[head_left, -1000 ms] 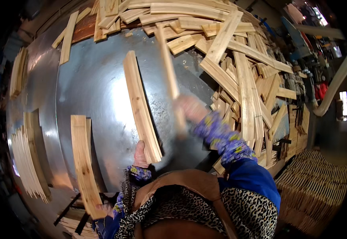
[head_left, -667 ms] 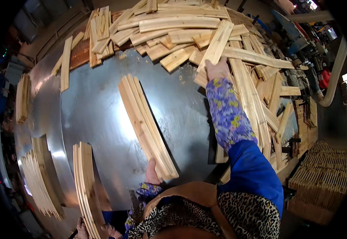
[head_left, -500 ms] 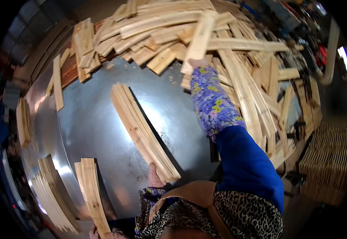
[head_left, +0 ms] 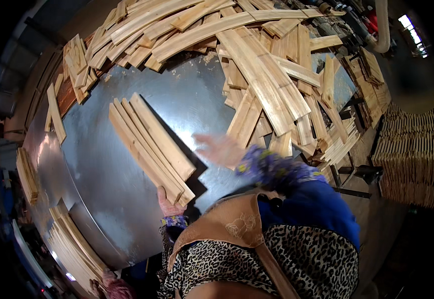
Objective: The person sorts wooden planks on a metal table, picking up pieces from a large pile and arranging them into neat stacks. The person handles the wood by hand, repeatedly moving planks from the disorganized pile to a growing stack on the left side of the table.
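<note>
Near my body, my left hand (head_left: 171, 203) is shut on the near end of a small bundle of wooden boards (head_left: 144, 149), thumb on top and fingers hidden beneath. One more wooden board (head_left: 160, 135) lies along the bundle's right side, its near end set farther back than the others. To its right, my right hand (head_left: 221, 150) hovers over the metal table (head_left: 97, 164), smeared by motion, with its fingers stretched out and nothing visible in them.
A heap of loose boards (head_left: 264, 74) covers the table's far and right sides. At lower left another person's hand (head_left: 111, 285) touches a stack of boards (head_left: 70, 244). A small stack (head_left: 26, 174) stands at the left edge. Slatted wooden stacks (head_left: 409, 154) stand far right.
My right hand has come back from the heap and let go of a board, which now lies by the bundle. The other person's board has moved left onto the lower-left stack.
</note>
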`<state>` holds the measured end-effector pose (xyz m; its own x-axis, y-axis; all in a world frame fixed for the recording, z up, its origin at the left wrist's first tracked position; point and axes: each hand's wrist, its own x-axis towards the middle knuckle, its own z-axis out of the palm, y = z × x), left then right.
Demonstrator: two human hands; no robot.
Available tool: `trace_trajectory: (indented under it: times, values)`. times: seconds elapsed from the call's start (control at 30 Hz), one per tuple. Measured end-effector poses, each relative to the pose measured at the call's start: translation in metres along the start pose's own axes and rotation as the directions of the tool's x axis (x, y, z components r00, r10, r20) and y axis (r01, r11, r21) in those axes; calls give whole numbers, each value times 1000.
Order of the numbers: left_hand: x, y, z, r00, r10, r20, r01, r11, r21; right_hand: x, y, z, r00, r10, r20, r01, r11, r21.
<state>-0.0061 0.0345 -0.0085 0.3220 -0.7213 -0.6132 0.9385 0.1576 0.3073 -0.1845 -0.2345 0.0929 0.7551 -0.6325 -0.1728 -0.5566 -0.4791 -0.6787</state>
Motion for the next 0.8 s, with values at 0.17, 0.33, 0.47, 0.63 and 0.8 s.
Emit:
trace_trajectory:
  times: [0.17, 0.33, 0.47, 0.63, 0.8]
  values:
    - [6, -4, -7, 996, 47, -69, -42, 997, 69, -34, 79, -131, 888, 226, -400, -405, 797, -448]
    - [7, -13, 20, 994, -46, -98, 56, 993, 102, -75, 165, -156, 760, 512, -400, -649, 567, -508]
    - [23, -22, 54, 990, -65, -123, 74, 995, 68, -88, 123, -193, 790, 611, 44, -587, 734, 341]
    - [76, -55, 50, 989, 68, -134, -56, 994, 94, -84, 100, -168, 915, 347, 206, -312, 284, 907]
    - [90, -62, 39, 987, 104, -127, -90, 990, 109, 14, 74, -134, 922, 310, 233, -370, 528, 765]
